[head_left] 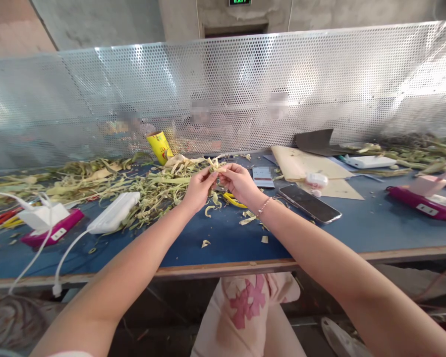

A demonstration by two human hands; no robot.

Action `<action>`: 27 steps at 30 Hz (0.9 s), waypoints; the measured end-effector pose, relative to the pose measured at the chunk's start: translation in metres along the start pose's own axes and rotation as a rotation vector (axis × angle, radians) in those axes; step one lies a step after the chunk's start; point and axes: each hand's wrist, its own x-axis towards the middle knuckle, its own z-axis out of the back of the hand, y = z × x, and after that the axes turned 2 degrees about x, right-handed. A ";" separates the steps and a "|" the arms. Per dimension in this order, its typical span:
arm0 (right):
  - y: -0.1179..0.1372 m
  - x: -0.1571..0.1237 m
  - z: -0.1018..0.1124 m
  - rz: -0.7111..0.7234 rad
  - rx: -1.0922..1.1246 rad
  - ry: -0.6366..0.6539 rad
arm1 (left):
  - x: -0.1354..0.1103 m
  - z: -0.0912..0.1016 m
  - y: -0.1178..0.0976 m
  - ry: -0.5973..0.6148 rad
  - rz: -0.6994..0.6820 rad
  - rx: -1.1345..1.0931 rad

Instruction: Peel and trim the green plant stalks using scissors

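Note:
Above the blue table, my left hand [199,188] and my right hand [242,183] meet with fingertips pinched. Between them is a pale yellow dried plant piece [216,164] with thin strips sticking up; its exact kind is unclear. A heap of green and straw-coloured dried plant strips [159,186] lies beside and behind my left hand. Just under my right hand shows a yellow handle [233,200], the rest of that tool hidden. Small pale scraps [248,218] lie on the tabletop below my hands.
A yellow can [159,147] leans at the back before a perforated metal screen [238,89]. To the right lie a phone [310,203], a card [262,177] and brown paper [308,163]. On the left are a white power bank [115,212], cables and a magenta socket block [54,230]. Another magenta block [423,203] sits far right.

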 end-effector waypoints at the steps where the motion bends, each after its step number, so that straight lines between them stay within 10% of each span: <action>1: 0.000 -0.001 -0.001 0.025 -0.013 -0.002 | -0.001 -0.001 -0.002 -0.006 0.003 -0.012; 17: -0.012 0.002 -0.001 0.311 -0.398 -0.043 | -0.003 -0.010 -0.010 -0.112 0.114 -0.232; 27: -0.016 0.002 -0.005 0.241 -0.325 -0.027 | -0.001 -0.013 -0.013 -0.099 0.117 -0.294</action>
